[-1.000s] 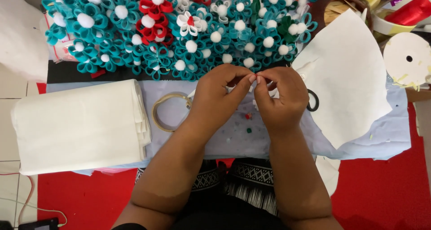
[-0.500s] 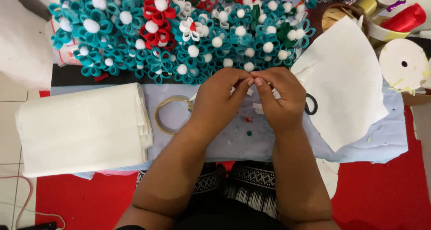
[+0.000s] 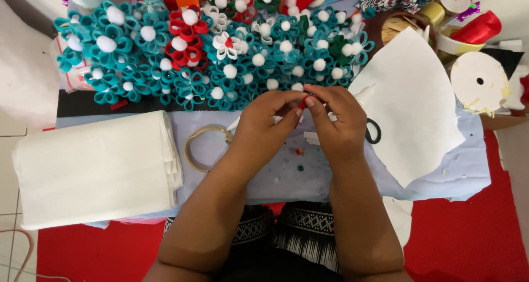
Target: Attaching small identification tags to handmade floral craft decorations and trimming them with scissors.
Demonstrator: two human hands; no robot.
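Left hand (image 3: 263, 122) and right hand (image 3: 337, 122) meet fingertip to fingertip, both pinched shut on a small red piece (image 3: 302, 101) between them, just below the flowers (image 3: 220, 56), above the cloth (image 3: 275, 174).

Two hands, left (image 3: 264, 122) and right (image 3: 336, 122); one tape ring (image 3: 203, 148); one white folded stack (image 3: 96, 169); one scissors (image 3: 373, 131).

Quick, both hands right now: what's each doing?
Left hand: fingers pinched on a small red piece.
Right hand: pinched on the same piece.
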